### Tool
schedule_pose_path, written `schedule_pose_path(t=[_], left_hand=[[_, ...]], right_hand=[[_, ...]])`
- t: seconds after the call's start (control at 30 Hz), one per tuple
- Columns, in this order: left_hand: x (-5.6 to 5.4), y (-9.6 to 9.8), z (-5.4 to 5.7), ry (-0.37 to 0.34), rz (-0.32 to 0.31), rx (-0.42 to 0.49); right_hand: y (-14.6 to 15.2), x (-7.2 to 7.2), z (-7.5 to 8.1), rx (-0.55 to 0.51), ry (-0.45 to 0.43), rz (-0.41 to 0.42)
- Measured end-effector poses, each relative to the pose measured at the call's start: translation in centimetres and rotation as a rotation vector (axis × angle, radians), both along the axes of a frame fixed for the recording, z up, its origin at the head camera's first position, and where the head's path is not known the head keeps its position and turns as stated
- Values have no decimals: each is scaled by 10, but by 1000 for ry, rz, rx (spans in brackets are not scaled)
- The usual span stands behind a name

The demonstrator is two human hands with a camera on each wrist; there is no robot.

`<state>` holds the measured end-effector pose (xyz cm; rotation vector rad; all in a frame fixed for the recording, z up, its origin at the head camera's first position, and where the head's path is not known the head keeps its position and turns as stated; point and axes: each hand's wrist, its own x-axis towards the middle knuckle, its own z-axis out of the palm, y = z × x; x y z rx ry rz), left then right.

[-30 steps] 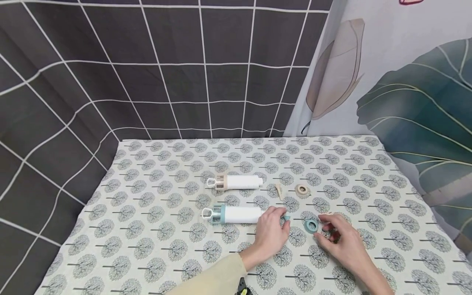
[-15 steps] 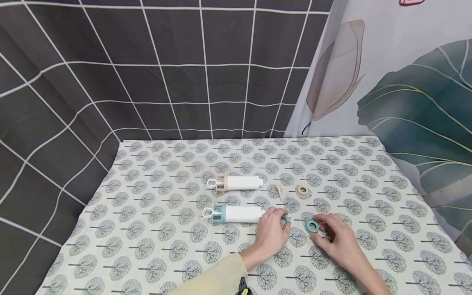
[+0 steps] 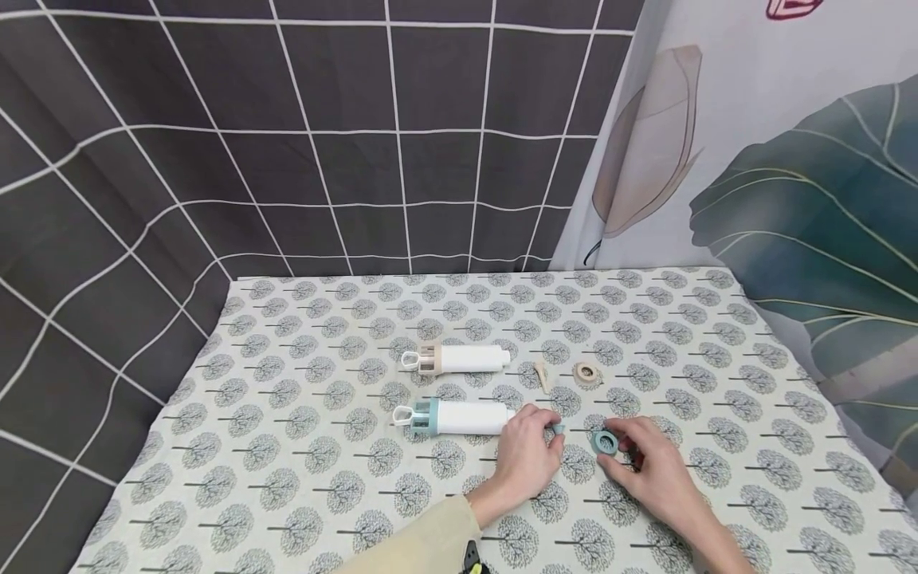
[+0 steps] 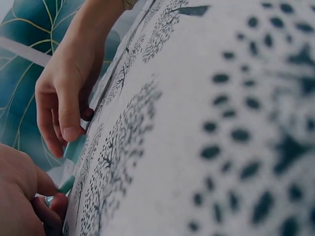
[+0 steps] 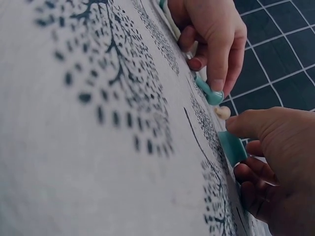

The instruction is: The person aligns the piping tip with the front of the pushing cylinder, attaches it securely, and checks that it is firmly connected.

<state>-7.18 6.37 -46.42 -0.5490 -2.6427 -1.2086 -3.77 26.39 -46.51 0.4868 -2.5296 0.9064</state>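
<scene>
Head view: the reference item is the white tube with the teal collar (image 3: 472,417), lying on its side on the patterned cloth (image 3: 323,478). The left hand (image 3: 527,453) is at the tube's narrow end; whether it touches the tube cannot be told. Its thumb and forefinger are clamped on the small teal piece (image 5: 215,98), just past that end. The right hand (image 3: 656,474) is farther out from the same end, thumb and fingers clamped on the teal ring (image 5: 231,146), on the side facing away from the tube.

Step in hand, as judged: controlling both small teal parts.

1. Hold the ring by its outer rim, thumb opposite fingers, with the hole unobstructed.
2. Apply light, even pressure. An off-centre squeeze would probably tip the ring or shoot it loose.
3. Pinch the teal piece at its wide end so that its orientation can be checked.
4. Steady the left hand; a sideways knock could roll the tube.
5. Avoid the beige-collared tube (image 3: 469,359), on the far side of the reference tube, and the beige piece (image 3: 542,375) and beige ring (image 3: 579,372), beyond its narrow end.
</scene>
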Motion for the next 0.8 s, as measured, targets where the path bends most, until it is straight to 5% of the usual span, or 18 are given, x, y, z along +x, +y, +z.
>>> schedule_pose_path(t=[0.8], left_hand=[[-1,-2,3,-73,6,75]], right_hand=[[-2,-3,-1,12,19,17]])
